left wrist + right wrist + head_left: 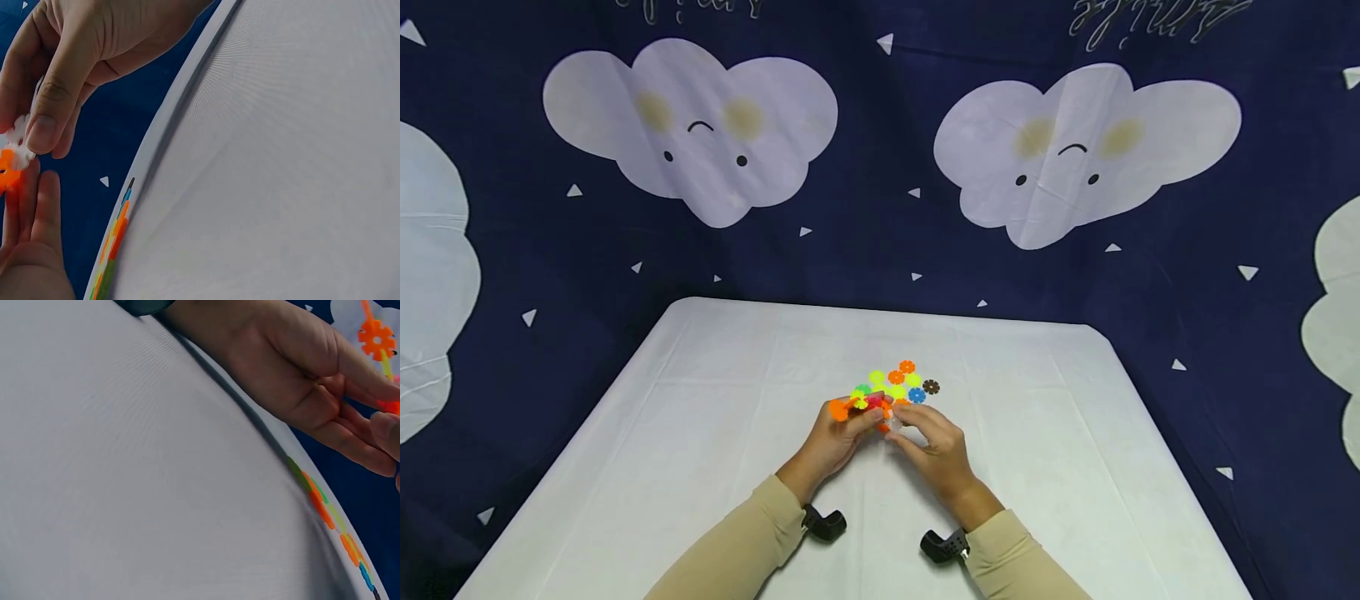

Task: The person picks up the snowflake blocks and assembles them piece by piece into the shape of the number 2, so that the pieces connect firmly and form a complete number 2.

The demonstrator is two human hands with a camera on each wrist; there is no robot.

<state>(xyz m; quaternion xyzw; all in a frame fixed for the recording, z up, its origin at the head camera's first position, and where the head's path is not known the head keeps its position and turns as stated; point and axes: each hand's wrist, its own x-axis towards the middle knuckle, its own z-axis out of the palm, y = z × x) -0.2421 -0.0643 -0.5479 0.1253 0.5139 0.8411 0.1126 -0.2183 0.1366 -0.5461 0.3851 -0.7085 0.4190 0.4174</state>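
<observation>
Between both hands, linked discs, white disc

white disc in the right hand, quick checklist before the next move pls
1. Left hand holds the joined pieces: ok, gripped.
2. Right hand has the white disc: ok, pinched with thumb and fingers.
3. White disc right at the orange disc: ok, they overlap in the left wrist view.
4. White disc fully slotted in: cannot tell, the joint is too small and blurred.
5. Other discs on the table: ok, grouped just beyond the hands.
6. All of those discs unobstructed in the head view: not ok, the hands partly cover the nearest ones.
</observation>
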